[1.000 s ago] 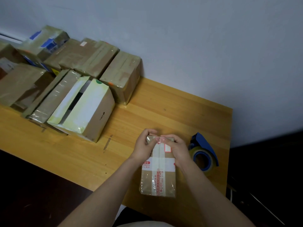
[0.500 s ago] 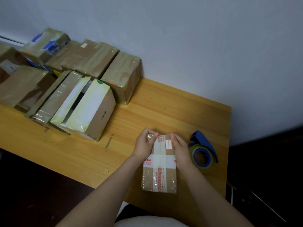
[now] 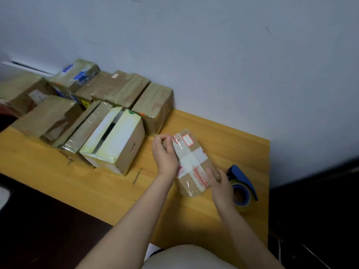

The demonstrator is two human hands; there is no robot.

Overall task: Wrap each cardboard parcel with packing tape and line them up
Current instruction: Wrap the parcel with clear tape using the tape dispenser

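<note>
A small brown cardboard parcel (image 3: pixel 192 162) crossed with white printed tape and clear packing tape lies tilted over the wooden table (image 3: pixel 229 136). My left hand (image 3: pixel 164 154) grips its far left edge, fingers curled round the corner. My right hand (image 3: pixel 220 183) holds its near right side, thumb on top. A blue tape dispenser (image 3: pixel 242 183) with a clear roll sits just right of the parcel, beside my right hand.
Several taped cardboard boxes (image 3: pixel 153 105) stand in rows along the wall at the left and back, the nearest a white-topped box (image 3: pixel 116 140). The table's right edge drops to a dark floor. Bare wood lies between the boxes and the parcel.
The parcel has turned counter-clockwise and shifted toward the boxes. My right hand slid from the far end down to the near right side; my left hand stayed on the far corner.
</note>
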